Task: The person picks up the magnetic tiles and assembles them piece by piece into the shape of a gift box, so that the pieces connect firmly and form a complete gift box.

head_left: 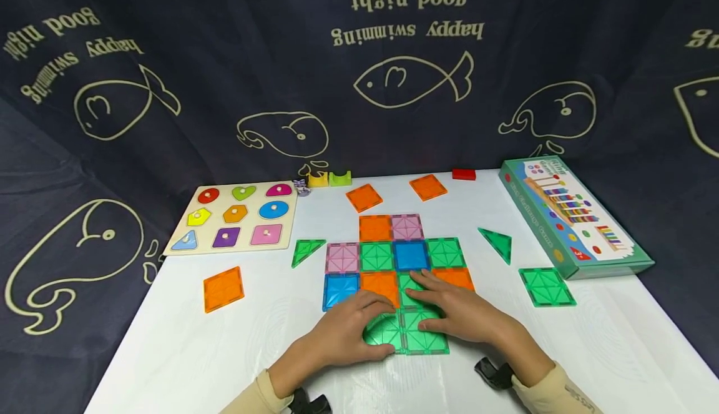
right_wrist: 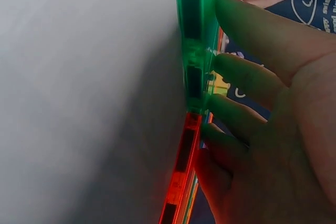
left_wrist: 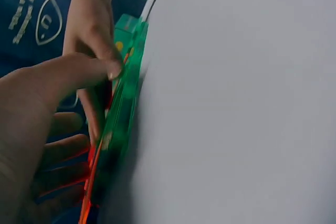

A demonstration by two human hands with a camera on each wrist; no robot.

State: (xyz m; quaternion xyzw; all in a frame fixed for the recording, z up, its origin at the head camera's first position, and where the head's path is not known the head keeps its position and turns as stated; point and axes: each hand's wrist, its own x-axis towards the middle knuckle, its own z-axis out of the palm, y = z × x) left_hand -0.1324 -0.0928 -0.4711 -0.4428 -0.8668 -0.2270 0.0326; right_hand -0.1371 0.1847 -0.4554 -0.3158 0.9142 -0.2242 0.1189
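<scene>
In the head view, translucent square magnetic tiles lie edge to edge in a flat block on the table. Its nearest row has a green tile [head_left: 384, 334] on the left and another green tile [head_left: 425, 333] on the right. My left hand [head_left: 348, 331] rests at the left one, thumb by its near edge and fingers over its far side. Across the right side of the block lies my right hand [head_left: 463, 308], fingers spread and touching the tiles. Higher up sit a blue tile [head_left: 412, 256], a pink tile [head_left: 406, 226] and an orange tile [head_left: 375, 228]. Fingers partly cover the middle tiles.
Loose orange squares [head_left: 223, 289], green triangles [head_left: 497, 244] and a green square [head_left: 547, 286] surround the block. A knobbed shape puzzle [head_left: 191, 217] lies at back left, a green game box [head_left: 584, 220] at right. Small blocks [head_left: 340, 179] line the back edge before a dark curtain [head_left: 292, 39].
</scene>
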